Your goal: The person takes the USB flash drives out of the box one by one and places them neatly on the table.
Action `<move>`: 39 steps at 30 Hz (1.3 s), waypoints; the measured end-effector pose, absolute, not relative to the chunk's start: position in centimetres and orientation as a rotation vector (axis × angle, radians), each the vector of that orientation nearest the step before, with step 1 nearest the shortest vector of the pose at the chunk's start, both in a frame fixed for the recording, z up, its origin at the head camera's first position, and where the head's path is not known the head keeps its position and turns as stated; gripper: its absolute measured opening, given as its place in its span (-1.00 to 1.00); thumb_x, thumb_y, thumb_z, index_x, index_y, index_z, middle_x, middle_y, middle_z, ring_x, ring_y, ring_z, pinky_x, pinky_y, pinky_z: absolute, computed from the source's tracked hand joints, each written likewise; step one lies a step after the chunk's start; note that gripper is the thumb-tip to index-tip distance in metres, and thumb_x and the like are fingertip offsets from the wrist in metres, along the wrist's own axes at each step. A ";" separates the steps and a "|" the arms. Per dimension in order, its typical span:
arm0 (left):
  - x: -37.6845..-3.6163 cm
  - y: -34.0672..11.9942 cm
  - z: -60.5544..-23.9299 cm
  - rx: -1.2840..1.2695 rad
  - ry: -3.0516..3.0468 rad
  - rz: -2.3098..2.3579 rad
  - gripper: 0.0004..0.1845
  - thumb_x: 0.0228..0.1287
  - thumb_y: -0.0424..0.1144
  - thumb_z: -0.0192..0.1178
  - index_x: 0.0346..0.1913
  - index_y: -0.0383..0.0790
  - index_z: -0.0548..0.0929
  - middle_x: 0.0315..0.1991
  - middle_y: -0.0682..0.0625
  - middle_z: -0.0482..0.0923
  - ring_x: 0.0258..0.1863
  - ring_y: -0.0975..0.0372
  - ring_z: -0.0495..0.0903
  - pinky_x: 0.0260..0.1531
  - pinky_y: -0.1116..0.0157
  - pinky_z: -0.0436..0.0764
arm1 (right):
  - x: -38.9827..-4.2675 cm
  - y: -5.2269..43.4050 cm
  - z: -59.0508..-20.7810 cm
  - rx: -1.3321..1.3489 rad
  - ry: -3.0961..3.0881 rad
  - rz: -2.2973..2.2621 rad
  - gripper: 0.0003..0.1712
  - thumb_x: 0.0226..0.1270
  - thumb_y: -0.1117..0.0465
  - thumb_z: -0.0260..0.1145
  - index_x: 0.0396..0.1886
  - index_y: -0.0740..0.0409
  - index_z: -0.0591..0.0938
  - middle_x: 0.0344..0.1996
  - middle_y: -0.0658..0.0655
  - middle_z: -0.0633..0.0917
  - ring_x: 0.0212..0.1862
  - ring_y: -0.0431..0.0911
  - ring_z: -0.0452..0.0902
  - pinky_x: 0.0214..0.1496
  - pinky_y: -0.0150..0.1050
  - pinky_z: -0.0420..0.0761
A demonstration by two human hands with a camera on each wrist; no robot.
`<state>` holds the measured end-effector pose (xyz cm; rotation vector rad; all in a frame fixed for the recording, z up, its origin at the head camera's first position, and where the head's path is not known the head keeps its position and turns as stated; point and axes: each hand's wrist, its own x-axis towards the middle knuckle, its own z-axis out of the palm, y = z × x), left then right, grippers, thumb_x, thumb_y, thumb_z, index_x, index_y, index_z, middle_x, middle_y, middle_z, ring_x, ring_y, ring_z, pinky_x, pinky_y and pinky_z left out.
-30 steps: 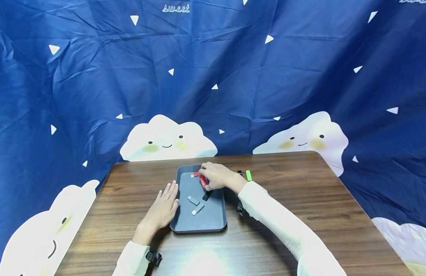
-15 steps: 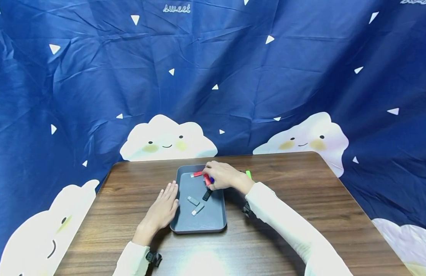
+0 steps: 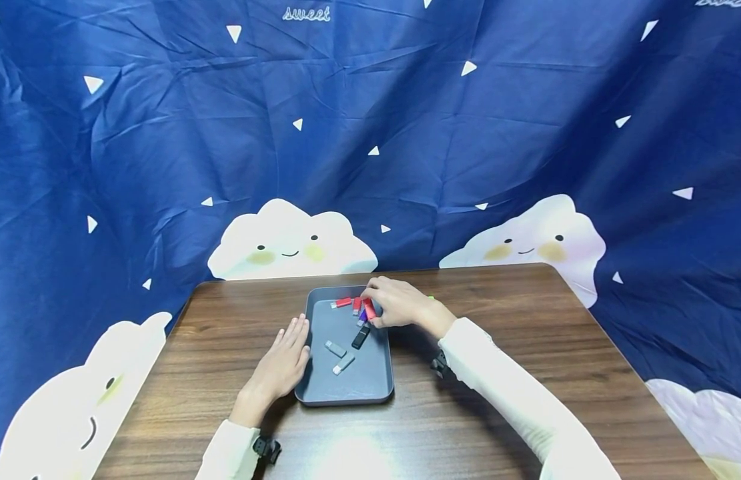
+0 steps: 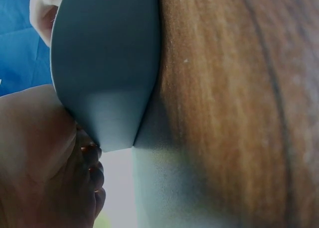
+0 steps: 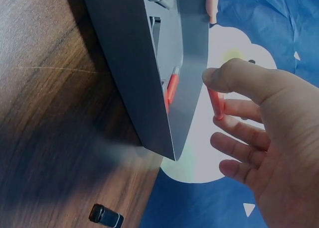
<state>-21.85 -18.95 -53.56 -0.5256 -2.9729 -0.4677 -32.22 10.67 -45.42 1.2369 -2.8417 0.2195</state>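
One red stick point(image 3: 370, 309) shifted rightward with right hand point(image 3: 400, 305).

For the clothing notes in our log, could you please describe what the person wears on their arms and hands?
Both arms are in long, cream-white sleeves that end at the wrists. The left hand and the right hand are bare: no gloves or rings show. A small black device on a strap sits at each wrist, under the left cuff and the right cuff.

Even light, blurred wrist views
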 end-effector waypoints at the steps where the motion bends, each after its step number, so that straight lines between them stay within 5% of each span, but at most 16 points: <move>1: -21.9 -19.0 -53.6 -0.525 -2.973 -0.468 -0.38 0.68 -0.26 -0.05 0.63 -0.51 0.19 0.69 -0.35 0.10 0.69 -0.19 0.12 0.67 -0.19 0.17 | -32.2 10.8 -45.4 1.233 -2.840 0.216 -0.41 0.25 0.00 0.54 0.25 0.08 0.72 0.08 0.07 0.68 0.10 -0.03 0.57 0.17 -0.07 0.69; 39: -21.9 -18.9 -53.7 -0.531 -2.942 -0.524 -0.39 0.66 -0.28 -0.04 0.61 -0.53 0.22 0.67 -0.37 0.14 0.68 -0.21 0.15 0.65 -0.22 0.18 | -31.8 15.3 -45.6 1.151 -2.790 0.224 -0.39 0.12 0.01 0.56 0.20 0.06 0.74 0.02 0.02 0.69 0.07 -0.06 0.61 0.10 -0.07 0.70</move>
